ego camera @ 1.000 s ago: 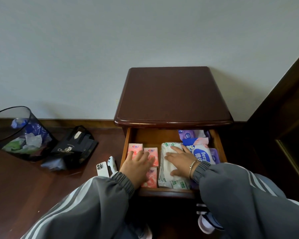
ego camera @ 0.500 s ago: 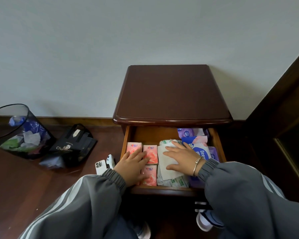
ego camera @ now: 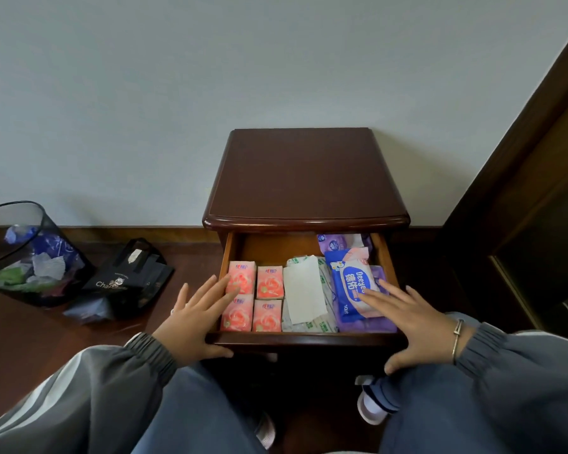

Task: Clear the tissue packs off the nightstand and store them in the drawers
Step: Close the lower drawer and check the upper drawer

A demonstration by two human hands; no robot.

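Both your hands have drawn back off the packs: left hand [ego camera: 195,319] and right hand [ego camera: 413,326] open, holding nothing, at the open drawer [ego camera: 309,339] front. Nightstand [ego camera: 305,178] top bare; push the drawer shut.

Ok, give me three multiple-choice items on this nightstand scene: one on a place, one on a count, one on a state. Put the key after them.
1. Where do the pink tissue packs lie in the drawer?
A. Left side
B. Right side
C. Back wall

2. How many pink packs show?
A. Two
B. Four
C. Six

3. What state is the drawer in?
A. Shut
B. Pulled open
C. Lifted out onto the floor

Key:
1 A: they sit left of the white pack, with the blue wipes pack on the right.
2 B: they form a two-by-two block.
3 B: its contents show below the nightstand top, with the left hand and right hand open at its front.
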